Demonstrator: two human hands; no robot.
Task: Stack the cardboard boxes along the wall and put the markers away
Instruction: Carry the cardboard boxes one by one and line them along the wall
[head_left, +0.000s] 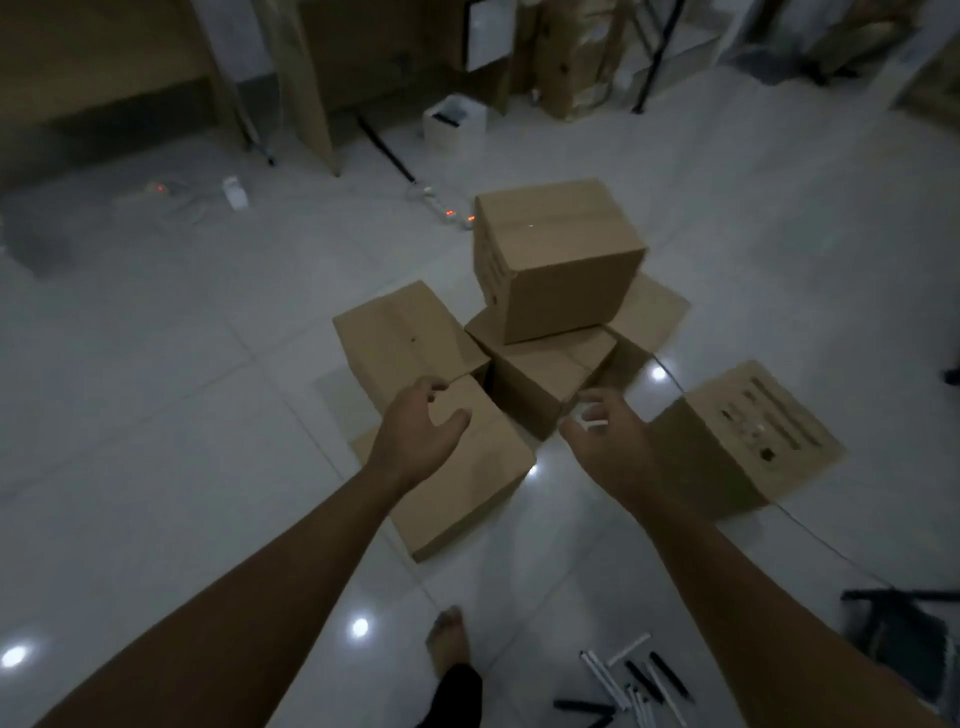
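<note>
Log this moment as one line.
left hand open over nearest box | right hand pinching small white thing | markers loose on floor | boxes unstacked

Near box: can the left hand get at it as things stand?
Probably yes. The left hand hovers open right over the near box, whose top is bare; nothing lies between them.

Plain tan cardboard boxes (558, 260) on a glossy pale grey tiled floor (182, 364) with white light spots. Box right of the pile (737, 441): tan, one face printed with dark bars. Markers (634, 680) nearer the viewer: black and white.
</note>
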